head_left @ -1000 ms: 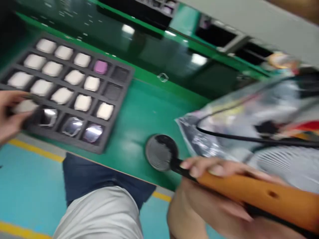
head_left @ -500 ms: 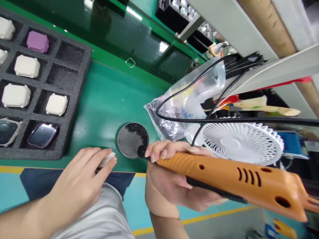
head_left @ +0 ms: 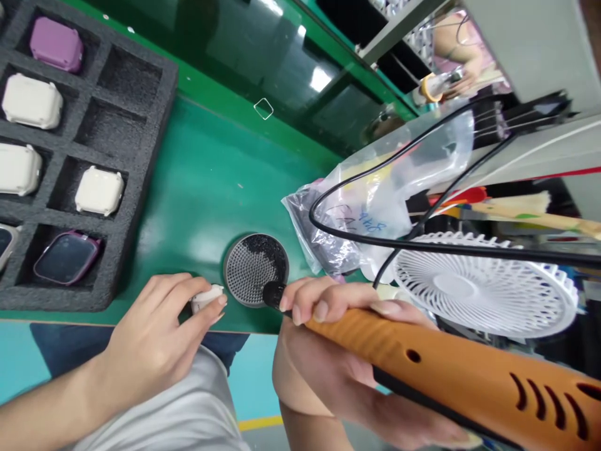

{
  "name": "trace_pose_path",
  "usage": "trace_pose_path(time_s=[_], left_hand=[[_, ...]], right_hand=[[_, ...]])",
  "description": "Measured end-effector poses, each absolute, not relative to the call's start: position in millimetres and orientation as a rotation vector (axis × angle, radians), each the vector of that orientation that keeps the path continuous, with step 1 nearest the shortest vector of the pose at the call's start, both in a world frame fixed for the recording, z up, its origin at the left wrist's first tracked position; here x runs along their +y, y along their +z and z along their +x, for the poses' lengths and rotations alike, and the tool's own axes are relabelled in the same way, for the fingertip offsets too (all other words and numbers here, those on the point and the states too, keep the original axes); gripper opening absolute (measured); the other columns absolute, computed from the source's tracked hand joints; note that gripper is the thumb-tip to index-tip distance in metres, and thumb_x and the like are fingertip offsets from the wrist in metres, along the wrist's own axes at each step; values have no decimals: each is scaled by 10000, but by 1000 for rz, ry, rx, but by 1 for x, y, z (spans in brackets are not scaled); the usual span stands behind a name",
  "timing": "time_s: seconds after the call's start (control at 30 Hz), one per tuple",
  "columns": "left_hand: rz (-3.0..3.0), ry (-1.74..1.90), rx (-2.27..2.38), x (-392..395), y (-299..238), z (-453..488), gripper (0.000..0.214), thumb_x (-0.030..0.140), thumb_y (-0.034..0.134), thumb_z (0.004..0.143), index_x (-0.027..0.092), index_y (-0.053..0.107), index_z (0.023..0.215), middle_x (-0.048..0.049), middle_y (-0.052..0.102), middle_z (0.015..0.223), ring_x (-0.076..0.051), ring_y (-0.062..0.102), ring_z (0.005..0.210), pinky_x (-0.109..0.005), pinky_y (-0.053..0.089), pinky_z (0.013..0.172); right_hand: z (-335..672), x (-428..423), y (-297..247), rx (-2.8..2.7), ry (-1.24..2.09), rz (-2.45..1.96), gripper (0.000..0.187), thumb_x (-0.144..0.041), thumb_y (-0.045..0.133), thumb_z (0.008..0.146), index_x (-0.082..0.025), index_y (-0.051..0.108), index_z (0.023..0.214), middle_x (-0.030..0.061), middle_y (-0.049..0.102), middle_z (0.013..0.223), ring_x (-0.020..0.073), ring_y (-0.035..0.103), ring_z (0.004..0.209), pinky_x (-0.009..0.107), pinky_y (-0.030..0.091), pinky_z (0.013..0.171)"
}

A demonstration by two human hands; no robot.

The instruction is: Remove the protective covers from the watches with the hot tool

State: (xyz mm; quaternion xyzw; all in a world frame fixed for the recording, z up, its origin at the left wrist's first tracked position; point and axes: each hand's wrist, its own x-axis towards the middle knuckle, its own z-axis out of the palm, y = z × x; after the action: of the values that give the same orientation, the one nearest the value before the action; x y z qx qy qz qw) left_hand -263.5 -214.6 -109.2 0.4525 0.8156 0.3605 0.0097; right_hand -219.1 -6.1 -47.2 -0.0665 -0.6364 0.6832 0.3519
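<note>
Pinching a white case (head_left: 203, 300) just left of the dish (head_left: 248, 268), the left hand (head_left: 157, 335) could drop it if that fingertip grip slips. The right hand (head_left: 328, 351) wraps the orange tool (head_left: 451, 363), its dark tip (head_left: 272, 294) at the dish's near right edge; a careless twist could knock the dish.

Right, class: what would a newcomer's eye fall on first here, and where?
Probably the orange tool, gripped in the right hand and spanning the lower right. Near its black tip, a round grid-patterned dish sits on the green table, and left of that the left hand pinches a small white piece. At the upper left, a purple case stands out near white cases in a dark foam tray.
</note>
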Motion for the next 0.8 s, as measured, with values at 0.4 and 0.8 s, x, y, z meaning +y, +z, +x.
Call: trace_pose_path(time_s=[0.4,0.8], left_hand=[[1515,1185,2494,-210,-110,-264,268,129,702,939,172,738,1201,-97,713,1215,-274,602,1056,-456,455,904],[1470,1201,2489,-208,-110,-265,224,199,638,984,169,723,1189,-99,703,1143,-285,587,1052,-460,435,895]], right_hand=[[-210,-18,-28,-1732,1656,-238,222,-425,508,1044,-250,584,1159,-42,633,844,148,616,622,383,561,518],[-208,-23,-32,-1874,1865,-28,196,-361,409,1065,-264,572,1117,-54,669,869,153,694,672,395,643,566]])
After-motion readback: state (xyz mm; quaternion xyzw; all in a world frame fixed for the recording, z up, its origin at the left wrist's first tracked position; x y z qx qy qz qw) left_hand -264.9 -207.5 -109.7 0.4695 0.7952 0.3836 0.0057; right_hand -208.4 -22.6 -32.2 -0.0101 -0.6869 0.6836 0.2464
